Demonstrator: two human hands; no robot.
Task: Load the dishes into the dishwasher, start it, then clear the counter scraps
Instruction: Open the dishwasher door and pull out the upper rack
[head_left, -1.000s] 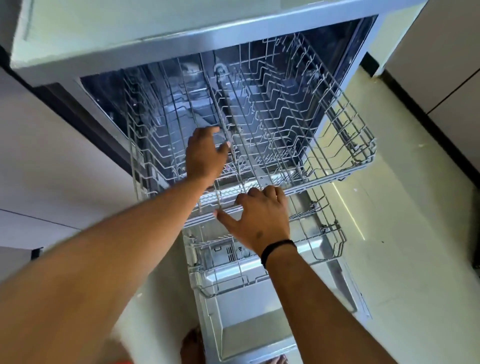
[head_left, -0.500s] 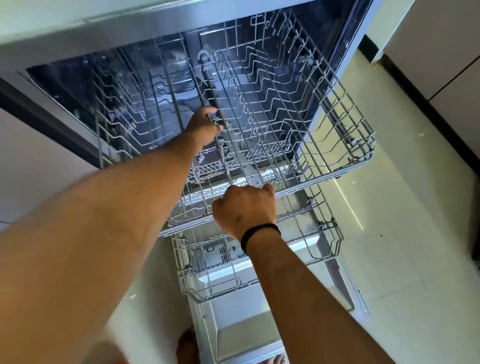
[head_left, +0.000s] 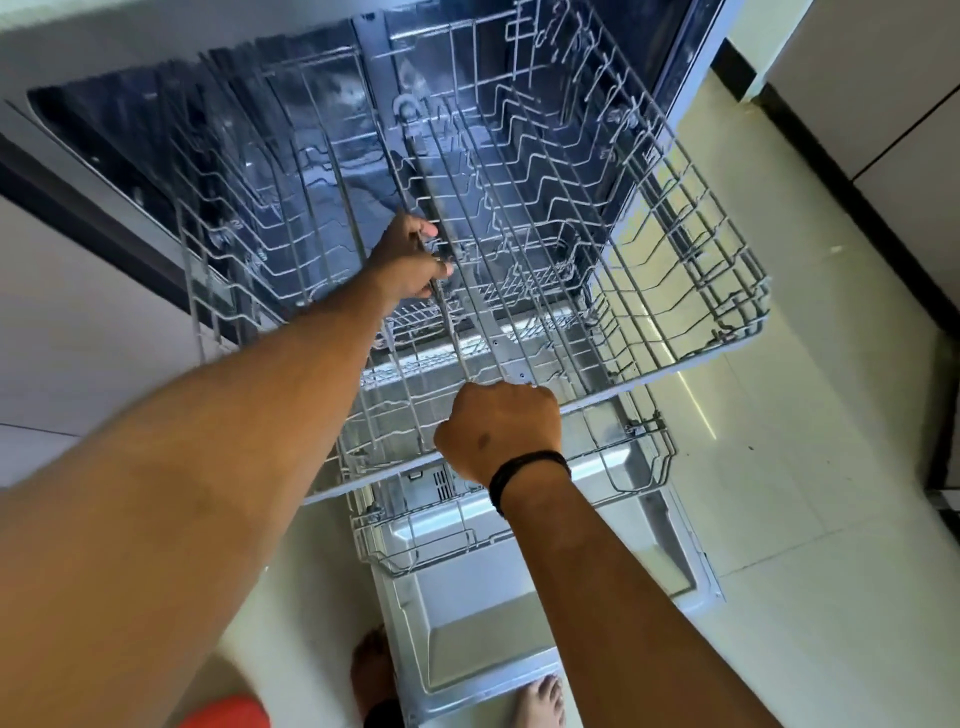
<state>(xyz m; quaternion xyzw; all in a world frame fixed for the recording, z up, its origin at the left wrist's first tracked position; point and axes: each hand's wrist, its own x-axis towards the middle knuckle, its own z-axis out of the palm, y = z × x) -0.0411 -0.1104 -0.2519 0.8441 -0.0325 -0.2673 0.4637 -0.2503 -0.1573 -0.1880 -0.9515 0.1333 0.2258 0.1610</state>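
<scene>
Since half a second ago our left hand (head_left: 410, 257) sits slightly deeper along the upper rack (head_left: 545, 218), fingers curled round a wire divider; our right hand (head_left: 498, 428) stays fisted on the front rail. The rack is pulled out of the dishwasher (head_left: 130, 135) above the lower rack (head_left: 644, 457), its long axis running from the tub toward us.

Right hand (head_left: 501, 431) fingertips hidden behind upper rack (head_left: 675, 358) rim.

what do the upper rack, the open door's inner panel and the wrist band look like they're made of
Upper rack: thin wire, looks like metal under a pale grey coating; matte, even colour.
Door's inner panel: probably stainless steel; brushed grey sheen with soft reflections, pressed recess.
Wrist band: black, seemingly braided cord or elastic; too small to be certain.
</scene>
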